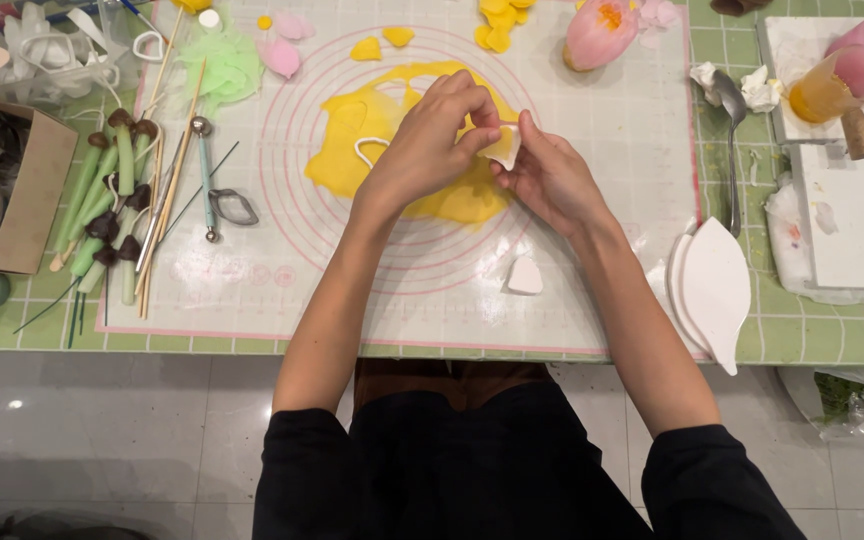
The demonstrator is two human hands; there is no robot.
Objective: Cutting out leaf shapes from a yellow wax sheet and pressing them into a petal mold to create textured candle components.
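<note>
Both hands, left hand [432,140] and right hand [542,175], pinching a small white cutter [505,146] above the yellow rolled sheet [352,150] on the tabletop [832,330]; cardboard box [37,195] at far left, contents unclear.

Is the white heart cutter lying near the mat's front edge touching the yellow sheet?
Apart. The head view shows bare mat between the cutter and the sheet.

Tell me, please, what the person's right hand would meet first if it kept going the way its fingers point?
The right hand points up-left, so it would first meet the small white piece pinched there, then the left hand; depth is unclear.
</note>
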